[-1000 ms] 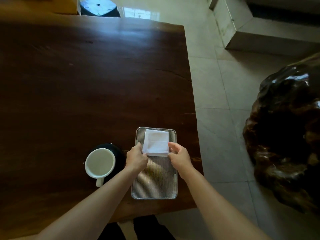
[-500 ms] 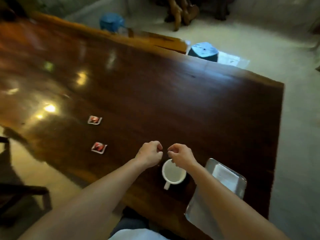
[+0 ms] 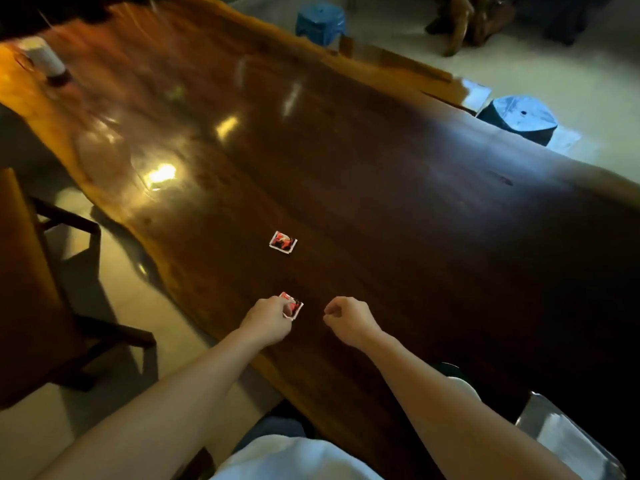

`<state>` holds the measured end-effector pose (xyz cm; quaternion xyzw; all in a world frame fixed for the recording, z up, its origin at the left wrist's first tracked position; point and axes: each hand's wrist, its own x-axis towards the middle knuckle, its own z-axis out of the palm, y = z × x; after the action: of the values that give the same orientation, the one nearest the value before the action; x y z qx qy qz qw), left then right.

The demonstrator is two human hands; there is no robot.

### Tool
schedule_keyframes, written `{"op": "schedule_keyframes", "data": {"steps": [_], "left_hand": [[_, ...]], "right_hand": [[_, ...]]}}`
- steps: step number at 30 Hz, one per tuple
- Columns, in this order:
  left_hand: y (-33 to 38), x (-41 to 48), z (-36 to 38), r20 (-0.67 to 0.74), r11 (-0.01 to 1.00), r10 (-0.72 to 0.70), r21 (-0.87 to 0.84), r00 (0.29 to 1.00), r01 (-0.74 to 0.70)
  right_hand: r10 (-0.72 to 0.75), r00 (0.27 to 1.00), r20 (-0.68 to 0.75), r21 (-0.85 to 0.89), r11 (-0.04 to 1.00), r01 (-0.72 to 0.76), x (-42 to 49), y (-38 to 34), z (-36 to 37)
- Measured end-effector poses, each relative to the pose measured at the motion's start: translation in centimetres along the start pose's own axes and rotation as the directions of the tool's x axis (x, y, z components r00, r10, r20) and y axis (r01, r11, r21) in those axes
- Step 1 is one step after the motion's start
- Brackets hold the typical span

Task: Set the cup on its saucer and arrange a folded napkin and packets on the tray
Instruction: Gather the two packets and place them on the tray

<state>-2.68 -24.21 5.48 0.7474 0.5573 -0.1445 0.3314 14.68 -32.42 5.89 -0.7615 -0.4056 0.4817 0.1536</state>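
We look down from a head-worn camera along two bare forearms stretched over a long, glossy dark wooden table [image 3: 381,188]; the left hand [image 3: 268,322] has its fingertips pinched on the near edge of a small red-and-white packet [image 3: 293,305], which sits at the table's near edge, touching those fingers; whether the packet is lifted or flat on the wood we cannot tell; the right hand [image 3: 349,318] hovers just to the right of the left, curled into a loose fist and holding nothing; a second packet [image 3: 283,241] of the same kind lies flat on the table beyond both hands, well apart from them; behind the right forearm, close to the person's body, a sliver of the white cup [image 3: 462,384] shows, mostly hidden by the arm, and we cannot make out the saucer under it; further right of that forearm, at the lower right corner, sits the metal tray [image 3: 530,408] with the pale folded napkin [image 3: 568,439] lying on it; two blue stools [image 3: 519,117] stand on the tiled floor past the table's far edge.
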Motion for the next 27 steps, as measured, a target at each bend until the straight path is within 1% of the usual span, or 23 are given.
{"op": "schedule_keyframes", "data": {"steps": [3, 7, 9, 12, 16, 18, 20, 23, 27], "left_hand": [[-2.1, 3.1, -1.6, 0.016, 1.0, -0.008, -0.006, 1.0, 0.008], [-3.6, 6.9, -3.6, 0.035, 1.0, 0.006, 0.022, 0.999, -0.007], [-4.0, 9.1, -4.2, 0.027, 1.0, 0.01, 0.029, 1.0, -0.011], [-4.0, 12.3, -4.8, -0.009, 0.999, 0.002, 0.037, 1.0, -0.002], [-3.6, 16.3, -5.1, -0.13, 0.998, 0.046, 0.058, 0.99, -0.039], [-3.3, 18.0, -5.1, -0.168, 0.996, 0.072, 0.062, 0.983, -0.062], [-2.9, 19.8, -5.0, -0.176, 0.995, 0.091, 0.065, 0.98, -0.081], [-2.5, 21.9, -4.8, -0.155, 0.994, 0.067, 0.098, 0.986, -0.052], [-1.8, 22.4, -4.4, -0.164, 0.989, 0.08, 0.135, 0.983, -0.058]], "right_hand": [[0.033, 0.999, -0.023, -0.074, 0.997, -0.034, 2.6, -2.4, 1.8], [0.142, 0.986, -0.083, -0.062, 0.987, -0.147, 5.8, -4.5, 4.9], [0.163, 0.98, -0.11, -0.072, 0.982, -0.172, 7.3, -5.0, 6.4], [0.14, 0.982, -0.123, -0.143, 0.977, -0.158, 9.2, -5.3, 8.2], [0.11, 0.981, -0.159, -0.301, 0.941, -0.155, 10.8, -4.7, 10.2], [0.087, 0.977, -0.192, -0.344, 0.927, -0.15, 11.3, -4.2, 11.0], [0.066, 0.976, -0.207, -0.342, 0.93, -0.135, 11.7, -3.8, 11.3], [0.035, 0.975, -0.218, -0.303, 0.947, -0.101, 12.1, -3.3, 11.3], [-0.006, 0.985, -0.175, -0.246, 0.969, -0.038, 12.5, -3.0, 10.4]]}}
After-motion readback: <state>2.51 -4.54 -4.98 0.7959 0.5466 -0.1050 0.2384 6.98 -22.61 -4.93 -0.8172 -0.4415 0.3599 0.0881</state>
